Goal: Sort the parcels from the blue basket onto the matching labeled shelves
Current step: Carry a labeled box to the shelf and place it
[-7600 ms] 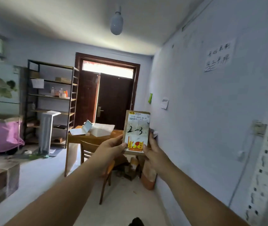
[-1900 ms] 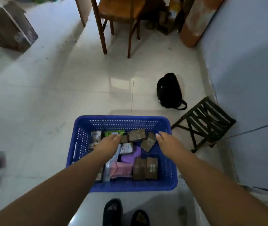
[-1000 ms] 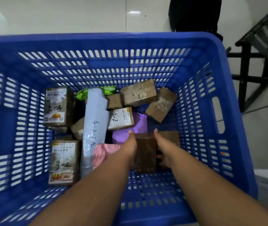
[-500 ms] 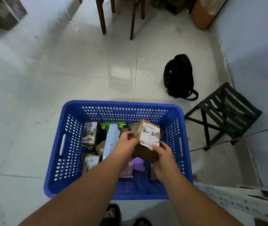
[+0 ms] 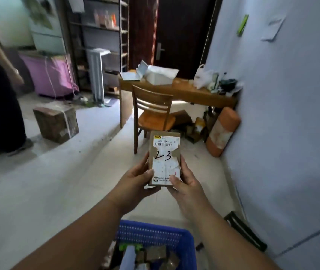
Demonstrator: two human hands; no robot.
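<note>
Parcel [image 5: 164, 158] now raised, in both hands.

A matt brown cardboard parcel [image 5: 164, 158] with a torn white paper label is seen above the perforated blue plastic basket [image 5: 155, 235]. Beyond the parcel, a smooth varnished wooden chair [image 5: 152, 112] is noted.
</note>
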